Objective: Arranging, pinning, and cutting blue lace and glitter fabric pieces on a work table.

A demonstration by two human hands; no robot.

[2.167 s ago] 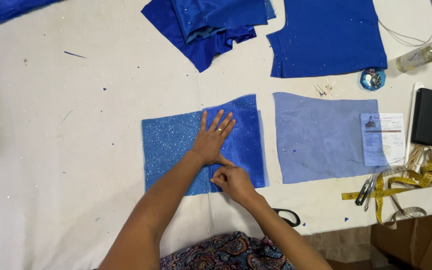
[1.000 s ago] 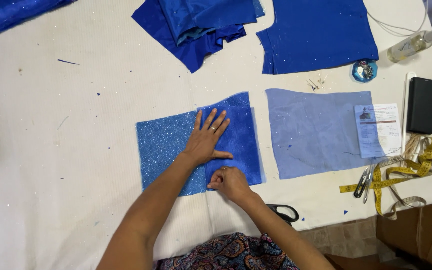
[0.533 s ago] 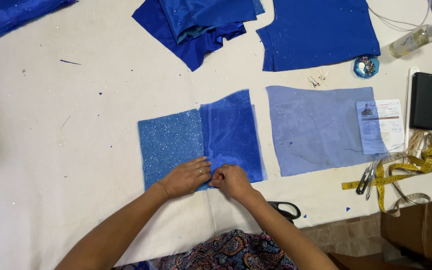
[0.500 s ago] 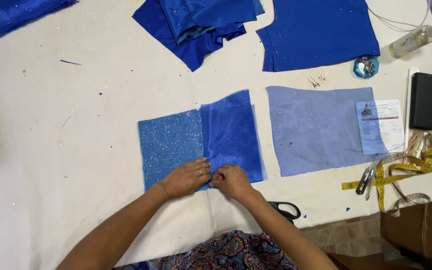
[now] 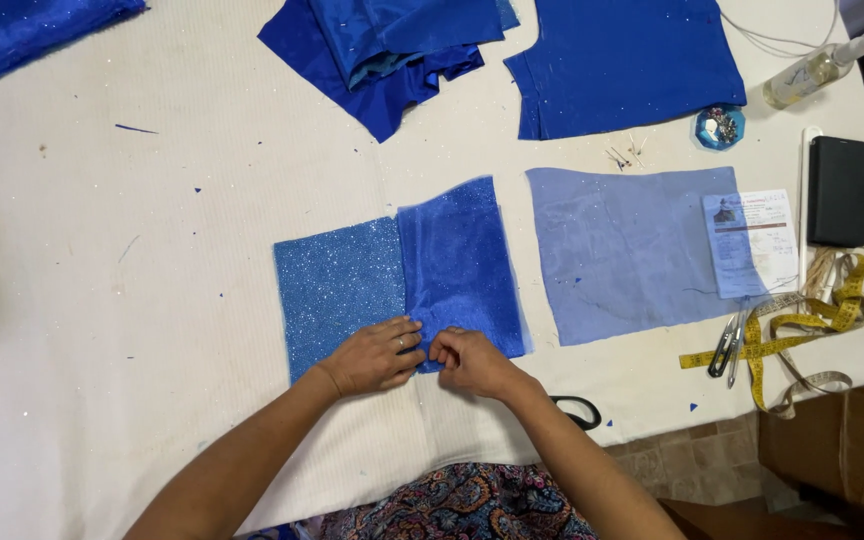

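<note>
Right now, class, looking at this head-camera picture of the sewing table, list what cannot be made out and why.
1. Head view: whatever the right hand pinches at the dark blue piece; its fingers cover it.
2. Head view: the black scissors; the right forearm covers most of them.
3. Head view: the contents of the small round tin; too small.
4. Head view: the blue cloth at top left; cut off by the frame edge.

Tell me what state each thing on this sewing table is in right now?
Left hand: fingers resting on glittery fabric.
Right hand: pinching the fabric's near edge.
Glittery blue fabric: flat, partly overlapped by darker piece.
Pale blue fabric: spread flat.
Measuring tape: loosely tangled.
Scissors: lying unused.
</note>
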